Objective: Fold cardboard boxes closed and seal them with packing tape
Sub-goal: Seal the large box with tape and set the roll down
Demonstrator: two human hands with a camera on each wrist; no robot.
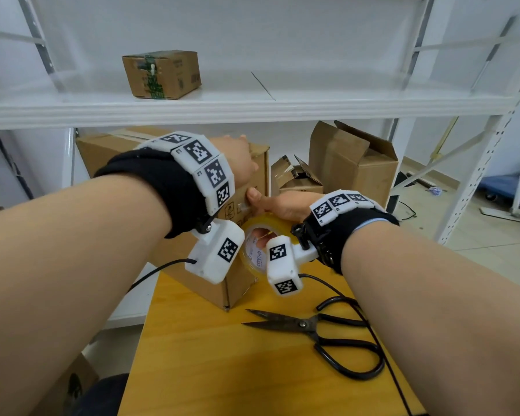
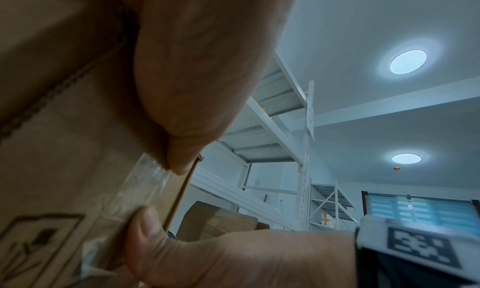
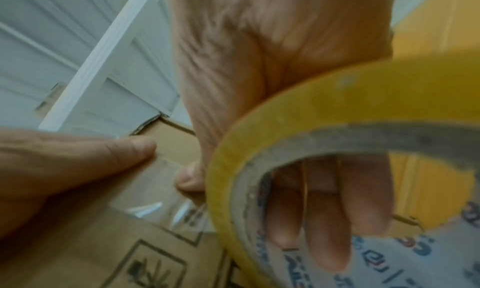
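A brown cardboard box (image 1: 204,288) stands on the yellow table (image 1: 222,370), tilted on its lower corner. My left hand (image 1: 237,157) lies over the box's top edge; its thumb (image 2: 182,161) presses the end of a clear tape strip (image 2: 145,187) onto the side face. My right hand (image 1: 278,205) grips a yellow roll of packing tape (image 1: 266,219) with fingers (image 3: 311,210) through the core. The right thumb (image 1: 252,196) presses the strip lower on the same face. My left fingers are hidden behind the box.
Black scissors (image 1: 318,334) lie open on the table near my right forearm. A white shelf (image 1: 252,109) carries a small taped box (image 1: 162,75). Below it stand a large box (image 1: 108,148) and open boxes (image 1: 351,163). Cables trail from both wrist cameras.
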